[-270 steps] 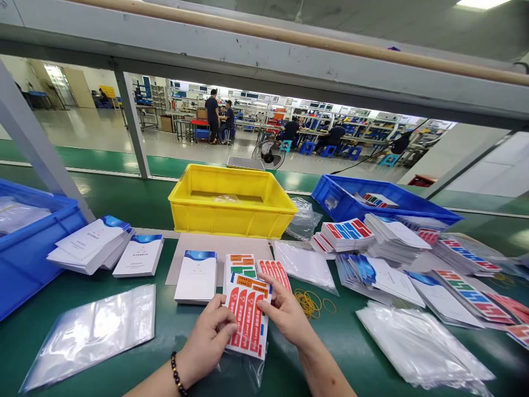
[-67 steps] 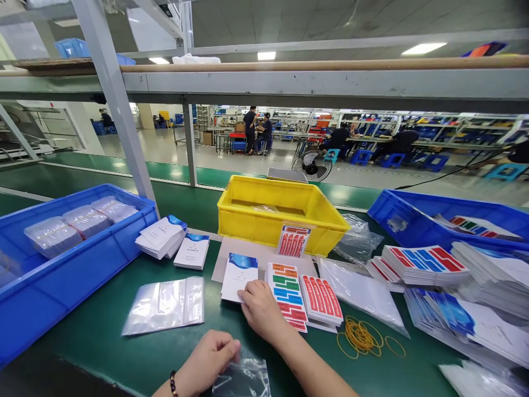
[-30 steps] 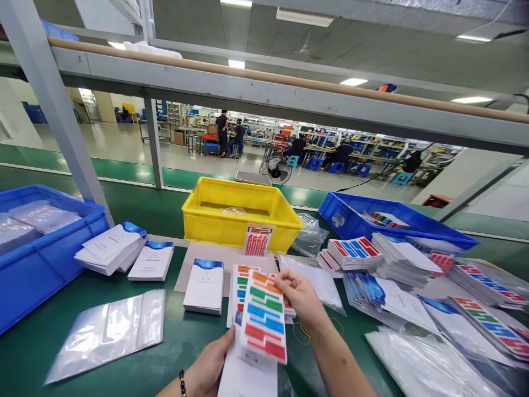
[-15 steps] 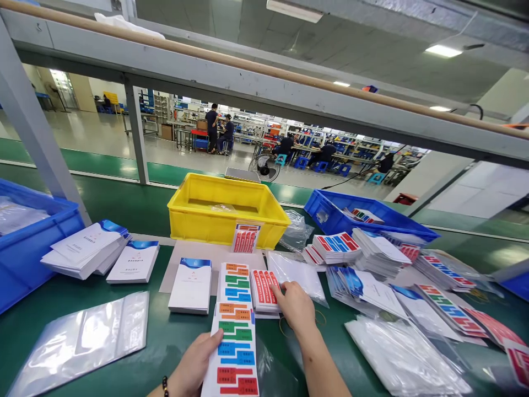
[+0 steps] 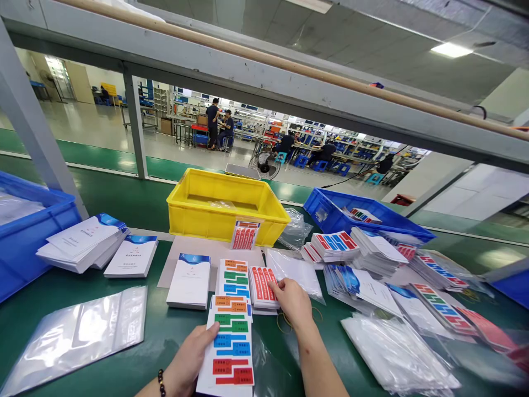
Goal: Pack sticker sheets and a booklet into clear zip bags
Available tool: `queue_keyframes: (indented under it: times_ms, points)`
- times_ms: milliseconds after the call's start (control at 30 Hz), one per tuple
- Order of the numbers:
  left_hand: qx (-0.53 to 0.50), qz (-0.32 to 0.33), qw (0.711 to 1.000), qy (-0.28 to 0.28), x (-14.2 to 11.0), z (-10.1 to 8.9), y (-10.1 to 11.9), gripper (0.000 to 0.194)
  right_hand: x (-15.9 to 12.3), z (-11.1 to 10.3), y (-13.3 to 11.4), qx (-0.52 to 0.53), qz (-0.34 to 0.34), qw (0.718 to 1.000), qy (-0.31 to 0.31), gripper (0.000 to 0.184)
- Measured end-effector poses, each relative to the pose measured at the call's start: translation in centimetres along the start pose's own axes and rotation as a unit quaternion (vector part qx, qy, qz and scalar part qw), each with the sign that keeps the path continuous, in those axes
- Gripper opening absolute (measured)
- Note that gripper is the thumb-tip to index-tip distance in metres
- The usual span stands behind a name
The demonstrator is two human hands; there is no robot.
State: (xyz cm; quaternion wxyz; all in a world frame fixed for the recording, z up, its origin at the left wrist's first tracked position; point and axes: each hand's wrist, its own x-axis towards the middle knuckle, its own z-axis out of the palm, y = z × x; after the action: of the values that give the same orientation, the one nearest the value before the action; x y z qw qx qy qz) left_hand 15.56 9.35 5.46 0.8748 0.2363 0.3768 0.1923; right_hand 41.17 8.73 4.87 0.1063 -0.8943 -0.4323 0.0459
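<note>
My left hand (image 5: 190,353) is closed on a label sheet (image 5: 231,348) printed with orange, green, blue and red tags, its thumb on the top face. Just beyond lies a stack of similar label sheets (image 5: 233,275), partly covered by the held one. My right hand (image 5: 292,300) has its fingertips on the right edge of a stack of red-striped label sheets (image 5: 263,284); whether a single sheet is pinched cannot be seen. Left of these is a pile of white booklets (image 5: 189,281) with blue tops. A clear plastic bag with white paper (image 5: 295,270) lies behind my right hand.
A yellow bin (image 5: 227,207) stands at the back, a sample label card on its front. Blue bins (image 5: 363,209) flank it right and left. More booklets (image 5: 131,256) sit left, above a plastic bag (image 5: 78,336). Label stacks, booklets and clear bags (image 5: 397,353) crowd the right.
My left hand has drawn the label sheet slightly left and tilted it away from the stack. My right hand stays at the red-striped labels. The view has shifted a little.
</note>
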Motion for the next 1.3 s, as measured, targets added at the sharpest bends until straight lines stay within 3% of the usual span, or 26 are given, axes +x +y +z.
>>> queue_keyframes:
  times_ms: [267, 500, 667, 767, 833, 900, 967, 1033, 1100, 1167, 1233, 1300]
  points:
    - [0.015, -0.005, 1.0, 0.013, 0.0, 0.2, 0.1, 0.029, -0.1, 0.0, -0.1, 0.041, 0.01, 0.999, 0.016, 0.025]
    - [0.022, -0.004, 0.999, 0.03, 0.1, 0.3, -0.2, 0.021, 0.5, 0.7, 0.5, 0.165, 0.021, 0.986, 0.032, 0.022]
    - [0.019, -0.019, 0.999, 0.04, -0.4, 0.5, 0.5, 0.021, 0.2, -0.4, 1.2, 0.329, -0.003, 0.944, 0.033, 0.02]
    - [0.003, -0.022, 0.999, 0.046, -0.2, 0.3, 0.5, 0.022, -1.5, -2.0, 0.9, 0.417, -0.032, 0.908, 0.029, 0.036]
    - [-0.02, -0.009, 0.999, 0.031, 0.2, 0.0, 0.1, 0.03, -3.5, -2.8, 0.0, 0.477, -0.056, 0.877, -0.02, 0.039]
    - [-0.058, 0.018, 0.998, 0.009, 0.7, -0.4, -0.4, 0.041, -5.7, -2.7, -1.4, 0.541, -0.085, 0.824, -0.145, 0.036]
    - [-0.083, 0.044, 0.996, -0.01, 1.1, -0.7, -0.8, 0.049, -7.7, -1.7, -2.8, 0.542, -0.095, 0.793, -0.261, 0.031]
    - [-0.064, 0.068, 0.995, -0.031, 1.3, -0.8, -1.1, 0.049, -9.1, -0.5, -3.7, 0.517, -0.086, 0.794, -0.308, 0.026]
    - [-0.017, 0.093, 0.994, -0.051, 1.3, -0.9, -1.2, 0.045, -9.6, 0.5, -4.0, 0.488, -0.086, 0.81, -0.314, 0.021]
    - [0.011, 0.105, 0.993, -0.061, 1.1, -0.8, -1.2, 0.042, -9.4, 0.8, -3.9, 0.461, -0.103, 0.834, -0.286, 0.02]
    - [0.015, 0.1, 0.993, -0.067, 0.8, -0.8, -1.1, 0.042, -8.8, 0.4, -3.7, 0.462, -0.108, 0.853, -0.219, 0.019]
    - [0.022, 0.094, 0.991, -0.087, 0.6, -0.9, -1.1, 0.041, -8.3, -0.3, -3.9, 0.513, -0.096, 0.829, -0.2, 0.022]
